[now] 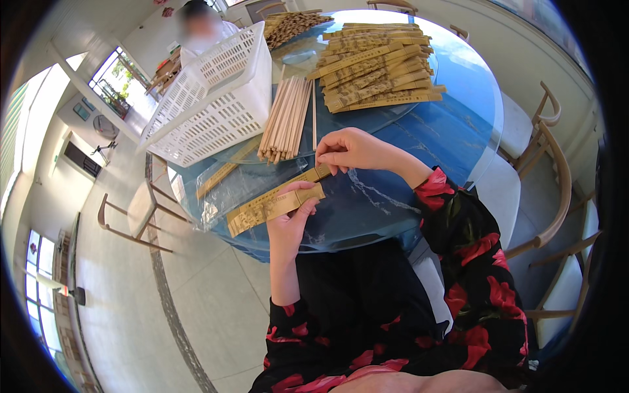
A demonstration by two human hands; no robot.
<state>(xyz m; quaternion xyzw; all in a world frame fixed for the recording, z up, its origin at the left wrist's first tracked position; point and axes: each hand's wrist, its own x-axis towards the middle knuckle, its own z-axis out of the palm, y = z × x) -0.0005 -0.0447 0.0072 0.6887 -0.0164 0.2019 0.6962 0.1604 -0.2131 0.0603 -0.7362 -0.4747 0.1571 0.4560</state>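
Observation:
My left hand is closed round a flat gold paper sleeve with dark printing, thumb on top. A second gold sleeve slants just behind it, partly covered by my fingers. With its fingertips pinched together, my right hand grips the right end of that second sleeve. Beyond the hands lies a bundle of thin pale wooden sticks, like chopsticks. One loose stick lies beside it, its near end close to my right hand.
A big pile of gold sleeves covers the table's far right. A white slotted plastic basket stands at the left. Another brown heap lies behind. Clear plastic film rests on the round blue table. A person sits across; chairs surround the table.

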